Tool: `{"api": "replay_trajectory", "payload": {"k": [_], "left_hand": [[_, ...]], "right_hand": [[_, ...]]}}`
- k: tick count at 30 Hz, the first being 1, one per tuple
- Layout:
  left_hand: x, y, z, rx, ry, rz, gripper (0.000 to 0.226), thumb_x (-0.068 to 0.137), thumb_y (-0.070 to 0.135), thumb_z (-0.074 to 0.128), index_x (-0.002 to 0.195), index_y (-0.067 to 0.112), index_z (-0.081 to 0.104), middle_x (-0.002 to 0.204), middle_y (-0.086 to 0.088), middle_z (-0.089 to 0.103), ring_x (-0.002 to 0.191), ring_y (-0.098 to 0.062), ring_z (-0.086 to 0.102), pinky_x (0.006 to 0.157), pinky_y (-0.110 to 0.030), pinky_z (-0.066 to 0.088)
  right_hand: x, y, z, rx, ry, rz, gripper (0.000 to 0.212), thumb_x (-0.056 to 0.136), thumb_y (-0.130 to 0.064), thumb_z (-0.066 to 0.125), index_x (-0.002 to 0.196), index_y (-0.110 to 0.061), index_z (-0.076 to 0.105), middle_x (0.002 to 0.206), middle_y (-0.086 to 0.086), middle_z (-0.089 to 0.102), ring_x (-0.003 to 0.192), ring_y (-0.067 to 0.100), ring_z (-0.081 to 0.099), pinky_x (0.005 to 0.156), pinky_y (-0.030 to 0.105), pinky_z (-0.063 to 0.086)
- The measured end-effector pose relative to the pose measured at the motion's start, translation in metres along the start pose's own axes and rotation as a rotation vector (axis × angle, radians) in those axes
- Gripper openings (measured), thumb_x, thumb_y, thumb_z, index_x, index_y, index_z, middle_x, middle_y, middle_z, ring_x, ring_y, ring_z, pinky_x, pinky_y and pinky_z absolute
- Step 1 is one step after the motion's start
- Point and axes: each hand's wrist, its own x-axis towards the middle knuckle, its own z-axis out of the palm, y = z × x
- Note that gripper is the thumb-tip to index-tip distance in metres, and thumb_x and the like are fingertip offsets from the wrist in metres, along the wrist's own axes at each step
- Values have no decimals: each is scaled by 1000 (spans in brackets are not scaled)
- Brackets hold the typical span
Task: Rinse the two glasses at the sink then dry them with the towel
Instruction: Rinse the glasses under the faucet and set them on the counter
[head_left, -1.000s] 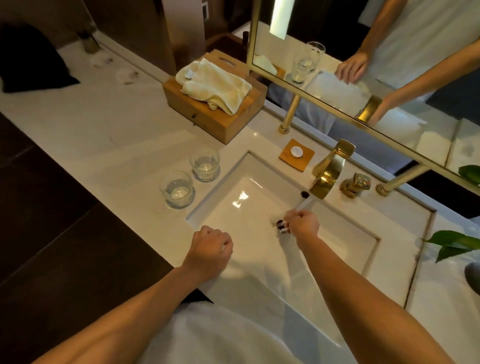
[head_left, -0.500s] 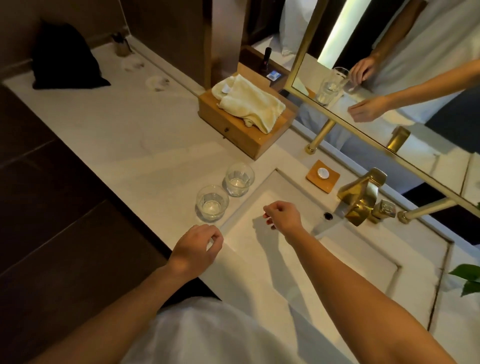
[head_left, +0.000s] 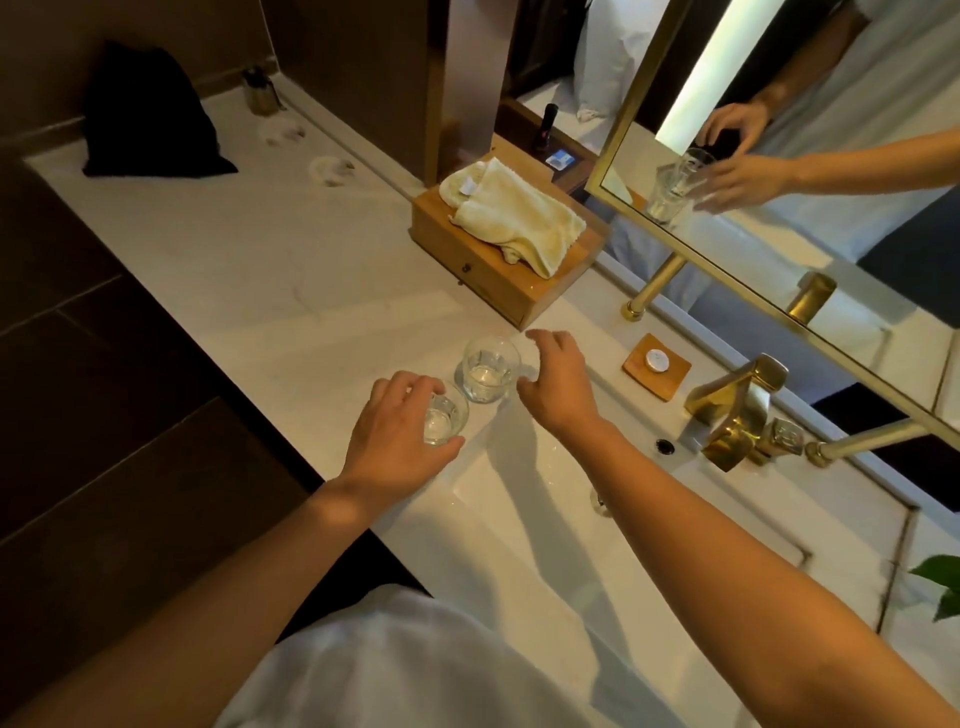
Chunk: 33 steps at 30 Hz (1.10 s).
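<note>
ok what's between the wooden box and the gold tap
A small wooden tray holding a round white item, with the mirror's gold foot just behind it, in the head view.

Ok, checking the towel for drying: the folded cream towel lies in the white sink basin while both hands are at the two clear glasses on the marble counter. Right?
No. The head view shows the folded cream towel on the wooden drawer box, not in the white sink basin. Otherwise yes: left hand round the nearer clear glass, right hand beside the farther clear glass.
</note>
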Motion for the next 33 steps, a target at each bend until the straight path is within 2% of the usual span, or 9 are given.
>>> {"api": "replay_trajectory", "payload": {"k": [2,5,10,15,18,22,28,30,33], "left_hand": [[6,-2,2,35,-64,-62,74,70,42,83,132,26,48,132,1,44,119,-23,41,91,-38,50],[11,-9,7,30,-134,-134,87,68,42,84,141,28,38,138,1,38,126,-24,37,93,-39,50],[13,-29,11,-82,-207,-177,94,69,35,85,148,27,33,140,-1,47,125,-23,48,99,-39,47],[11,-44,15,-296,-208,-225,85,69,26,87,141,30,42,116,7,64,96,-12,63,75,-24,51],[14,-49,21,-353,-225,-251,76,71,22,86,136,30,47,108,8,66,88,-7,66,65,-19,48],[16,-52,26,-404,-237,-278,67,72,21,87,124,36,49,101,13,66,88,-4,66,62,-16,47],[13,-49,22,-472,-259,-283,66,66,21,89,115,45,52,96,21,66,85,3,67,56,-4,44],[11,-46,18,-513,-257,-269,68,60,27,90,112,51,53,96,23,68,88,13,63,58,-3,45],[11,-36,10,-574,-254,-227,68,52,47,87,108,65,53,99,38,63,96,20,56,63,-2,46]], "right_hand": [[-7,-14,-3,-1,13,-182,40,86,-6,69,125,-9,64,121,13,63,107,29,60,92,38,51],[-17,-35,-2,29,-147,-319,34,86,-8,71,120,-8,68,111,13,68,96,26,63,85,34,53],[-20,-54,9,-56,-321,-376,59,82,-15,77,138,-10,56,134,15,58,123,29,53,101,36,43],[-19,-67,23,-241,-449,-427,76,83,-23,79,150,-15,43,145,17,49,133,33,48,110,43,40],[-19,-73,28,-333,-471,-428,85,81,-25,80,153,-18,37,148,17,45,131,36,48,107,44,42],[-17,-74,30,-392,-502,-413,95,77,-24,83,155,-19,31,149,16,41,129,38,48,105,45,43],[-31,-63,36,-301,-393,-446,85,74,-31,84,148,-16,44,141,15,45,120,36,49,104,43,43],[-36,-58,32,-230,-365,-443,88,71,-33,87,147,-16,46,140,14,46,120,35,49,103,45,44],[-46,-49,20,-79,-291,-428,88,70,-34,88,145,-14,48,139,14,46,123,33,46,105,44,43]]}}
